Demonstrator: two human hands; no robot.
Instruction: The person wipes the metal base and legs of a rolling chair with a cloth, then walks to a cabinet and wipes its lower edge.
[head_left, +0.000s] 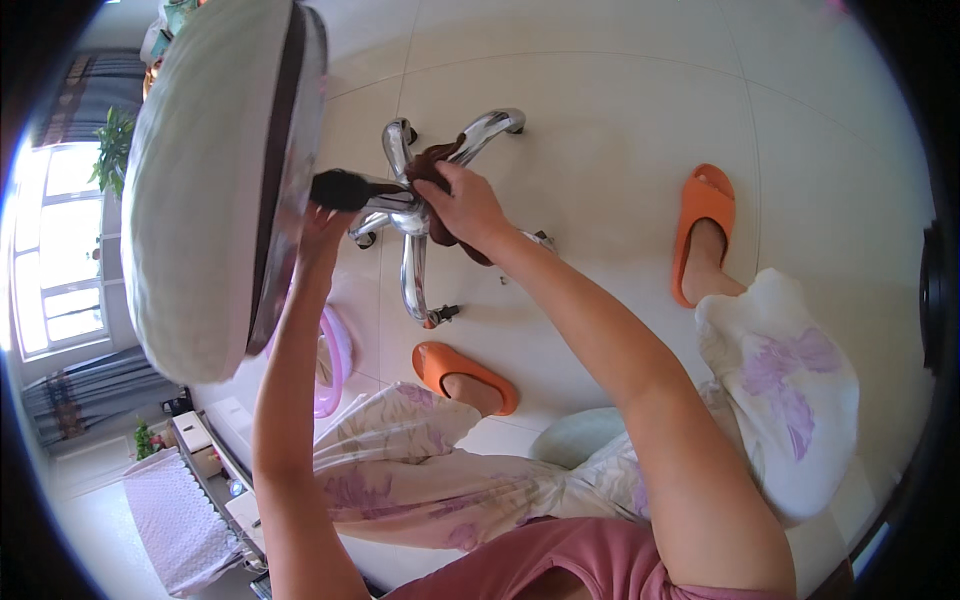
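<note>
A round stool with a pale cushioned seat (199, 195) and a chrome pedestal base (415, 270) on casters stands in front of me. My left hand (324, 225) is raised under the seat, at the black part (339, 190) of the column; its fingers are partly hidden there, so its grip is unclear. My right hand (466, 202) presses a dark brown cloth (439, 161) against the chrome legs near the hub, with the cloth bunched under its fingers. Part of the cloth hangs below the wrist.
My feet in orange slides (705, 195) are planted on the tiled floor (600, 112). A pale green rounded object (577, 435) is beneath me. A pink-rimmed item (334, 360) lies left of the base. Farther left are a cabinet with a lace cover (172, 517) and a window.
</note>
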